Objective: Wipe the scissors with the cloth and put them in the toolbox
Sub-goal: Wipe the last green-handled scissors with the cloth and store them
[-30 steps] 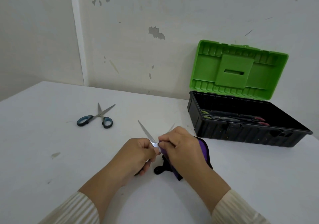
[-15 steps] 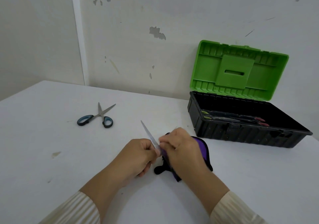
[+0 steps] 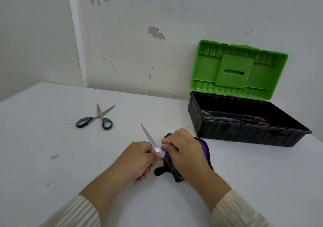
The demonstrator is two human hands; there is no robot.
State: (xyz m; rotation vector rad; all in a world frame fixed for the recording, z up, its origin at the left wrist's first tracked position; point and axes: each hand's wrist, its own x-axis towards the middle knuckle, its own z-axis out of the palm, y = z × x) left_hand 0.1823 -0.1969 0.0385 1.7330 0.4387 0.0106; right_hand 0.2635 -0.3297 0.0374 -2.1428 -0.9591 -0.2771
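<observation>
**Blade pinched in cloth at centre frame**

At left of centre, lying flat on the white desk (image 3: 52, 139): spare scissors (image 3: 97, 120) with blue-grey handles, blades spread and pointing up-frame, well apart from both hands.

At centre, low in the frame: left hand (image 3: 138, 160) curled closed around the held scissors (image 3: 150, 139), fingers wrapped where blade meets handle. One bare silver blade rising up and to the left out of the fist. A black handle loop showing just below, between the two hands, close to the desk surface.

Just right of that: right hand (image 3: 185, 155) closed too, thumb and fingertips pinching the purple cloth (image 3: 201, 144) against the blade right beside the left hand. Rest of the cloth bunched under the palm and trailing toward the wrist, dark trim along its edge. Cream ribbed sleeves at both lower corners.

At right, against the wall: toolbox (image 3: 244, 135) with black base and green lid (image 3: 239, 69) standing open. Inside, along the bottom, several more scissors (image 3: 234, 119) with green and red handles, near the front wall.
</observation>
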